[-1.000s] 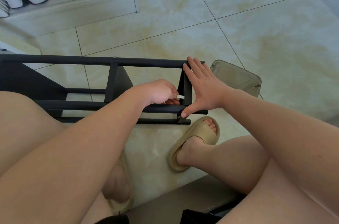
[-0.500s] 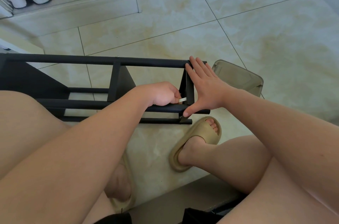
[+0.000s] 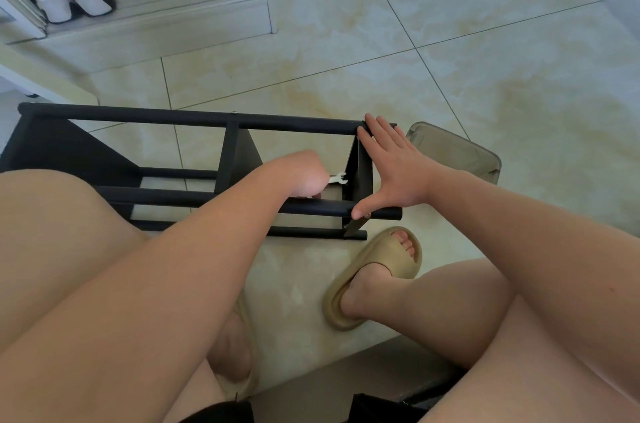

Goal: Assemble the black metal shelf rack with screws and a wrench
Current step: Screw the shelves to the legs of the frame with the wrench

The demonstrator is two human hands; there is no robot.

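The black metal shelf rack (image 3: 145,118) lies on its side on the tiled floor in front of my knees. My left hand (image 3: 306,174) reaches inside the frame and grips a small silver wrench (image 3: 338,178), whose open jaw points at the right end panel (image 3: 360,173). My right hand (image 3: 394,168) lies flat against the outside of that end panel, fingers straight up to the top tube and thumb spread down on the lower front tube (image 3: 318,207). A screw head shows just below the thumb.
A smoky translucent plastic container (image 3: 457,154) sits on the floor right behind the rack's right end. My foot in a beige slipper (image 3: 377,270) is just in front of the rack. A low white shoe shelf (image 3: 138,13) with sneakers stands at the far left.
The wrench in my left hand has swung so its jaw now shows clearly beside the end panel. My right hand has stayed pressed on the panel.
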